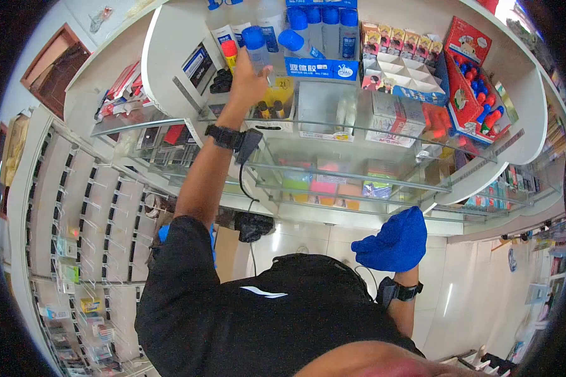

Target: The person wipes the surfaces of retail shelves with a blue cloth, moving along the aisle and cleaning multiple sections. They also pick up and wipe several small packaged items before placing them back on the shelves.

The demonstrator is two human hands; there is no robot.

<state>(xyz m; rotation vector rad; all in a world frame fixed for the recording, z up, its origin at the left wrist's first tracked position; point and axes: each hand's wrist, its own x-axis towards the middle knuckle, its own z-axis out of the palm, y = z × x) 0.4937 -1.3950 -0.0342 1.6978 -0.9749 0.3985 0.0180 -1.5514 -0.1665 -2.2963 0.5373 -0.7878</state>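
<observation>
My left hand [251, 80] reaches onto the top glass shelf, its fingers at a clear glue bottle with a blue cap [255, 45]; whether they grip it is not plain. A yellow glue stick with a red cap [229, 53] stands just left of the fingers. To the right is a blue box of liquid glue bottles [320, 69], with one bottle [299, 45] tilted across its front. A blue cloth [396, 240] covers my right hand, which is held low in front of the shelves; its fingers are hidden.
A white divided box [401, 75], a red display box of blue and red items [471, 101] and a clear-fronted box [328, 108] share the top shelf. Glass shelf edges [349, 127] run below my left forearm. Hook racks [85, 212] stand at the left.
</observation>
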